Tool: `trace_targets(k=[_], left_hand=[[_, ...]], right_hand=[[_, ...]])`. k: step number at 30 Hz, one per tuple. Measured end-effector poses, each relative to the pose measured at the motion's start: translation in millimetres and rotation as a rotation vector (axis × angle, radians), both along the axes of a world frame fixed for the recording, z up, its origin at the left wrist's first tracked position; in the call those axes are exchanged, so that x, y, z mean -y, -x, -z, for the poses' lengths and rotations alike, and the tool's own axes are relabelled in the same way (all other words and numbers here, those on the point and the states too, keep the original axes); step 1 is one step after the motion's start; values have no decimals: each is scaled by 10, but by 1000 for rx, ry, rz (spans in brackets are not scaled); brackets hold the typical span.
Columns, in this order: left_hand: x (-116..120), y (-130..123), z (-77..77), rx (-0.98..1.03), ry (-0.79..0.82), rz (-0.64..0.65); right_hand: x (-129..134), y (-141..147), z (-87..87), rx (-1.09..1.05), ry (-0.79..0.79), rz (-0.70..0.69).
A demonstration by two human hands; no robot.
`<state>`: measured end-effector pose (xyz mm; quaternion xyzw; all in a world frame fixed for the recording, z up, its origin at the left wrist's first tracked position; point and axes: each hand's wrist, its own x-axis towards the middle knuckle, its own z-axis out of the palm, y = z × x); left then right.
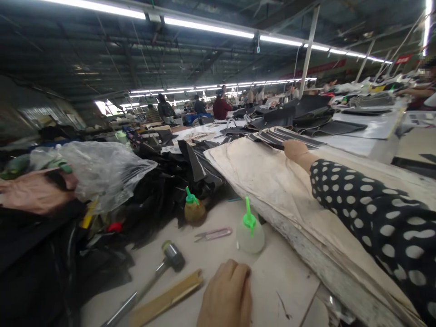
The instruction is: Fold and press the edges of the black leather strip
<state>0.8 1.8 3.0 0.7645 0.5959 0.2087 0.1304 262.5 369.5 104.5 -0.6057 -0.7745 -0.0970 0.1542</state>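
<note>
Beside the bench (221,213), a cream cloth (259,172) is carrying dark strips (272,136), seemingly gathered but not yet lifted, while the right grip (295,151) is touching them, hold unclear, and the left grip (227,295) is resting curled, contents hidden.

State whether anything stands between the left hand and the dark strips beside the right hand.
Yes: the translucent bottle stands just beyond the left hand, roughly in line with the dark strips; past it lies the edge of the cream-covered board. Nothing visible separates the right hand from the strips.
</note>
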Motion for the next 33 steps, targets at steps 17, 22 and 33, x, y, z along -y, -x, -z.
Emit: trace_targets(k=[17, 22, 33], left_hand=[[116, -102, -167, 3, -126, -47], [210, -130, -143, 118, -152, -30], [963, -149, -125, 811, 34, -47]], right_hand=[[2049, -614, -601, 45, 18, -116], [3057, -376, -273, -112, 235, -336], [4057, 1153, 386, -934, 649, -695]])
